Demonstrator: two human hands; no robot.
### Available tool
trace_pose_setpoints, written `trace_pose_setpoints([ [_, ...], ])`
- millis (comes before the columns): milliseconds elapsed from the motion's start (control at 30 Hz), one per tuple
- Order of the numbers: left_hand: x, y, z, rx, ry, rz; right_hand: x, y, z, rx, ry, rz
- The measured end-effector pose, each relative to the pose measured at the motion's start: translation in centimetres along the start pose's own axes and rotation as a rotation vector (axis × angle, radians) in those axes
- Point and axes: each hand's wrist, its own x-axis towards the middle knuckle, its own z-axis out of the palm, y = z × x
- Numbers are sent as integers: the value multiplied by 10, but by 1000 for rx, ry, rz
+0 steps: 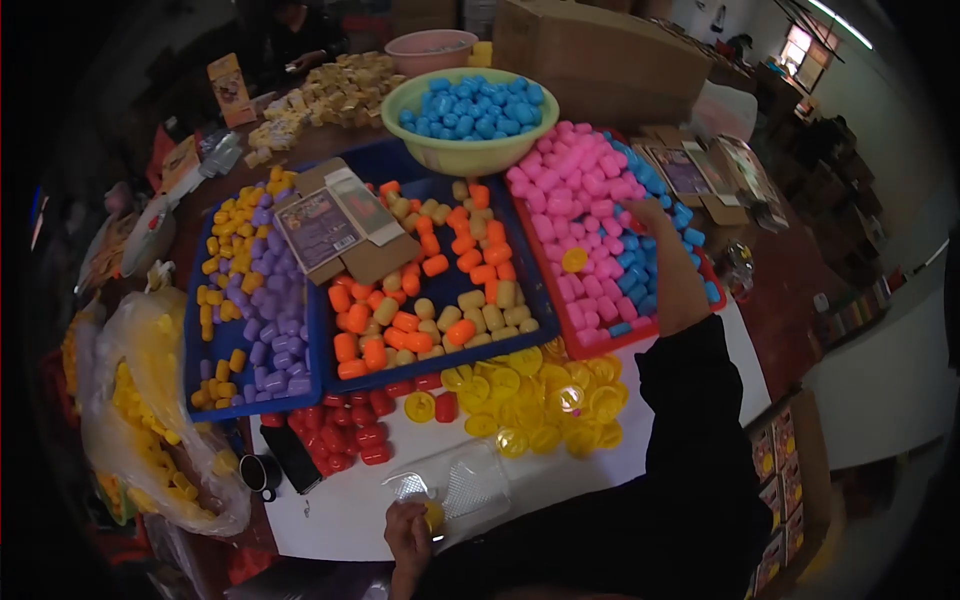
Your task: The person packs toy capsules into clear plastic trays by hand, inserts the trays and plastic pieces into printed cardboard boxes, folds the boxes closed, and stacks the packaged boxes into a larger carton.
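My left hand is at the near edge of the white work surface, fingers curled in against a yellow round piece. This piece lies at the near-left corner of a clear plastic blister tray. My right arm stretches forward over a red tray of pink capsules and blue capsules. There my right hand is bent downward among the capsules, fingers drawn together, with a small red spot at the fingertips. What it holds is too small to make out. A yellow disc lies on the pink capsules.
Blue trays hold orange, tan, purple and yellow capsules, with a flattened carton on top. Yellow discs and red capsules lie in front. A green basin, phone, black mug and person surround these.
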Motion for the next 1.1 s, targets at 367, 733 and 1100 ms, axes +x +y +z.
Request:
trace_pose_setpoints([
  [367, 4, 5, 1, -6, 16, -53, -76, -19, 10, -327, 354, -576],
  [733, 10, 7, 8, 48, 61, -15, -465, -15, 149, -457, -947, -1557],
  [1100, 9, 9, 9, 113, 26, -27, -447, -15, 137, -145, -1546, -736],
])
